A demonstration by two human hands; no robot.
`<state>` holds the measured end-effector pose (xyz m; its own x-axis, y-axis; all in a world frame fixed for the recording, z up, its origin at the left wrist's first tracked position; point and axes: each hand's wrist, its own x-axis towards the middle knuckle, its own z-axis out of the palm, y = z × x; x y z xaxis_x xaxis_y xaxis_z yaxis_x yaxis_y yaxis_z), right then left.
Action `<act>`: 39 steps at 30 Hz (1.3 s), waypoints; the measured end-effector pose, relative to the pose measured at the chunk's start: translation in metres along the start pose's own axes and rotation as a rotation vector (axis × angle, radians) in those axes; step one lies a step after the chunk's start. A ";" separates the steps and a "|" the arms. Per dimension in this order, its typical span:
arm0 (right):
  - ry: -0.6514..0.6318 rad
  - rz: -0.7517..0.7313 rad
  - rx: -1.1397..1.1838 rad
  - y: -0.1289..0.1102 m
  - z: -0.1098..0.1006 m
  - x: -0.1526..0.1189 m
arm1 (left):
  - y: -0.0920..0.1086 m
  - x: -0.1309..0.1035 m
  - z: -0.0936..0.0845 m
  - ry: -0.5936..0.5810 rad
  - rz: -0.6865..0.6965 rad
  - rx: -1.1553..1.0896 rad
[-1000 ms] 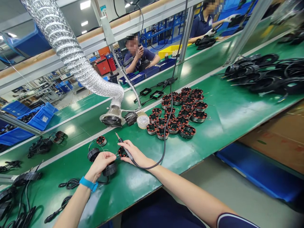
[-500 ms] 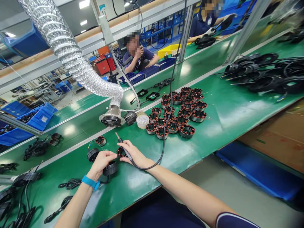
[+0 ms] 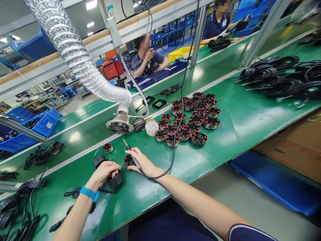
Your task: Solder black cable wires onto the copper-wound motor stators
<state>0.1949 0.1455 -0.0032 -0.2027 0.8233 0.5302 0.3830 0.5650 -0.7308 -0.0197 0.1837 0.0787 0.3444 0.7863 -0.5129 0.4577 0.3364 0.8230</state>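
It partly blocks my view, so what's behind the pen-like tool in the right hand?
Behind the tool, the left part of a copper-wound ring shows; the tool and right hand cover its right side.

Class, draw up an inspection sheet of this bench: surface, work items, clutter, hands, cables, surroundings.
Surface: green, glossy bench top.
Work items: copper-wound ring at the right hand; black housing near the left hand; more wound rings grouped beyond.
Clutter: heap of black cabled parts to the right.
Hands: left pinches thin wires; right holds a soldering iron.
Cables: the iron's black cord crosses the wrist and loops upward.
Surroundings: silver duct above; two co-workers beyond the bench.
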 end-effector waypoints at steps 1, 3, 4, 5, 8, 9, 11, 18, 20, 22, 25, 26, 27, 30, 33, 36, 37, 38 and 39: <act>0.000 0.000 0.001 0.000 0.000 0.000 | -0.001 0.001 0.000 0.022 -0.006 -0.012; 0.002 -0.004 0.005 0.000 0.000 0.000 | -0.002 0.004 0.002 0.078 -0.003 -0.039; 0.002 -0.008 0.007 0.000 0.000 0.000 | -0.003 0.005 0.002 0.104 0.003 -0.053; 0.003 -0.012 0.009 0.000 0.000 0.000 | -0.003 0.006 0.002 0.122 0.010 -0.066; 0.008 -0.023 0.009 0.001 0.001 0.000 | -0.002 0.003 0.000 0.079 -0.006 -0.086; 0.010 -0.024 0.008 0.001 0.001 0.000 | -0.001 0.000 -0.001 0.036 -0.028 -0.081; 0.012 -0.021 0.004 0.002 0.002 0.000 | 0.002 -0.005 -0.003 -0.065 -0.074 -0.059; 0.015 -0.027 0.024 0.002 0.002 -0.001 | -0.004 -0.009 -0.007 -0.084 -0.081 -0.145; 0.008 -0.033 0.028 0.001 0.002 -0.001 | -0.008 -0.007 -0.005 -0.034 -0.072 -0.164; -0.005 -0.031 0.028 0.000 0.001 -0.001 | -0.009 -0.006 -0.003 0.002 -0.057 -0.150; -0.022 -0.028 0.025 -0.002 0.000 -0.002 | -0.007 -0.005 0.001 0.038 -0.008 -0.078; -0.024 -0.028 0.026 -0.002 0.000 -0.002 | -0.006 -0.005 0.004 0.055 0.012 -0.050; -0.028 -0.029 0.028 -0.003 0.000 -0.002 | -0.004 -0.005 0.006 0.074 0.032 -0.022; -0.039 -0.032 0.034 -0.004 0.001 -0.003 | -0.001 -0.004 0.015 0.132 0.079 0.052; -0.041 -0.028 0.031 -0.005 0.002 -0.003 | 0.002 -0.004 0.024 0.163 0.102 0.126; -0.038 -0.023 0.027 -0.006 0.002 -0.003 | 0.003 -0.003 0.028 0.192 0.097 0.183; -0.038 -0.021 0.025 -0.006 0.002 -0.003 | 0.004 -0.003 0.028 0.205 0.097 0.191; -0.037 -0.018 0.021 -0.006 0.002 -0.003 | 0.004 -0.003 0.028 0.213 0.096 0.193; -0.035 -0.016 0.017 -0.006 0.002 -0.003 | 0.004 -0.003 0.028 0.216 0.088 0.187</act>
<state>0.1909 0.1395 -0.0013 -0.2403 0.8156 0.5264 0.3639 0.5785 -0.7300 0.0042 0.1685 0.0769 0.2163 0.9068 -0.3619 0.5836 0.1771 0.7925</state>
